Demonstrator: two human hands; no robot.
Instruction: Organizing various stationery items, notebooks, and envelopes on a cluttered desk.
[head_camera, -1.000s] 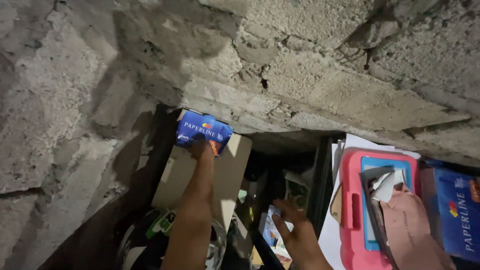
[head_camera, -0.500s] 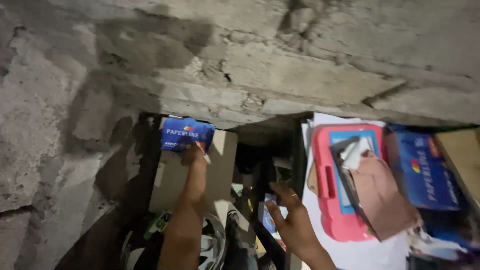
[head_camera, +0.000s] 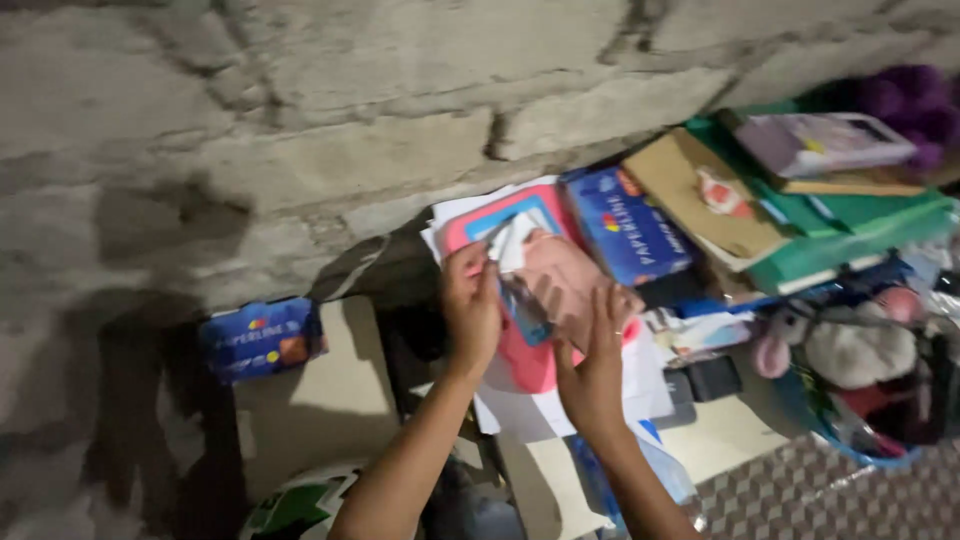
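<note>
clearly both hands sit on the pink case (head_camera: 530, 365) atop the loose white papers (head_camera: 520, 410), at about one o'clock from the blue packet (head_camera: 262, 338). the left hand (head_camera: 470, 305) grips its left edge with curled fingers, while the right hand (head_camera: 592, 370) lies spread and flat; lifting goes best evenly from both sides, so the brown envelope (head_camera: 560, 275) does not slide.

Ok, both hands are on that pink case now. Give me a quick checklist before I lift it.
1. Left hand on the pink case: ok, at its left edge.
2. Right hand on it: ok, fingers spread flat.
3. Firm grip: cannot tell.
4. Case top free: not ok, pinkish envelope and white papers lie on it.
5. Right side free: not ok, blue paper pack lies close against it.
</note>
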